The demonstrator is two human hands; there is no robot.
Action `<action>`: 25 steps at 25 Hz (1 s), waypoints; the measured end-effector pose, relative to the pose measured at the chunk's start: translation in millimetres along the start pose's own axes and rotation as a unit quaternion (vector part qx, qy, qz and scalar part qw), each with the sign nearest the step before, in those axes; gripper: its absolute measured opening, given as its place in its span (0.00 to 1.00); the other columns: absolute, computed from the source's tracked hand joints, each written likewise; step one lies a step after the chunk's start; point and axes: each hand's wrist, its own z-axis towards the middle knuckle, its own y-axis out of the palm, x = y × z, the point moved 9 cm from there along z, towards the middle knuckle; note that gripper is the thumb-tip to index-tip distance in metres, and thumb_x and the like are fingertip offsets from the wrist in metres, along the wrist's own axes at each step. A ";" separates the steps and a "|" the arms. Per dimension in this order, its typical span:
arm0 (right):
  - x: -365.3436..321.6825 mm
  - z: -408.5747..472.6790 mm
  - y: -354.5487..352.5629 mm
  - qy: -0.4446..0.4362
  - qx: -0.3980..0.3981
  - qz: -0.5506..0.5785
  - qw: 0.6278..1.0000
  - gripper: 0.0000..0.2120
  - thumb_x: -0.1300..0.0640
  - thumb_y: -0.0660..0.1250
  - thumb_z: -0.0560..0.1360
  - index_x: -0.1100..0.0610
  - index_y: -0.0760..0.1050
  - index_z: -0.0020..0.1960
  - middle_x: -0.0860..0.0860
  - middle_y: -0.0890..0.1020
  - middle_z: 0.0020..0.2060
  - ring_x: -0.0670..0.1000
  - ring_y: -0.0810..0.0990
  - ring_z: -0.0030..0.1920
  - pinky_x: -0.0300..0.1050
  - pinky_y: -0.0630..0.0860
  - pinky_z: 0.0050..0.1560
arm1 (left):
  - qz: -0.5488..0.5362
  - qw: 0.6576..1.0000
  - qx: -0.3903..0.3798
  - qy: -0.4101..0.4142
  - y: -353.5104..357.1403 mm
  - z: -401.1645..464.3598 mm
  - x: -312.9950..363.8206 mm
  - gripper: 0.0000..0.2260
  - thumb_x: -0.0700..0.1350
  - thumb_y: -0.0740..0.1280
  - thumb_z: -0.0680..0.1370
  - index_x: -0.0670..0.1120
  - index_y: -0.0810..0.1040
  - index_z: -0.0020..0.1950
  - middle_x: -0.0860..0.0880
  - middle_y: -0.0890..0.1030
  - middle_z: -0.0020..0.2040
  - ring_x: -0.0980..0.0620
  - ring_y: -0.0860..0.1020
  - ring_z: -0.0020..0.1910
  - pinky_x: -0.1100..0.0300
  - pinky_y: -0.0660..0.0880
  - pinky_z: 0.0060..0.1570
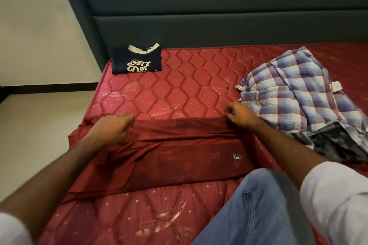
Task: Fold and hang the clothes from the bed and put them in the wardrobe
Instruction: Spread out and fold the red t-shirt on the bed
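Observation:
A dark red garment (175, 157) lies spread across the near part of the red quilted mattress (179, 85), its far edge folded over. My left hand (111, 127) holds the fold at its left end, fingers curled into the cloth. At the right end, my right hand (241, 115) pinches the same folded edge. A navy T-shirt (137, 60) with white lettering lies folded at the far left corner. A crumpled blue and white checked shirt (294, 89) sits in a heap to the right of my right hand.
A dark padded headboard (219, 6) rises behind the mattress. Pale floor (39, 135) and a wall lie beyond the bed's left edge. My knee in blue jeans (264, 205) rests on the mattress at the lower right. A dark patterned cloth (336, 143) shows under the checked shirt.

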 end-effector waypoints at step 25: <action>67.8 5.3 0.3 0.101 0.064 0.154 0.981 0.07 0.60 0.75 0.75 0.59 0.77 0.48 0.50 0.79 0.35 0.49 0.77 0.35 0.42 0.71 0.39 | 0.030 0.984 0.111 0.134 53.8 12.4 54.4 0.20 0.60 0.60 0.79 0.45 0.77 0.55 0.46 0.77 0.53 0.43 0.75 0.48 0.48 0.69 0.46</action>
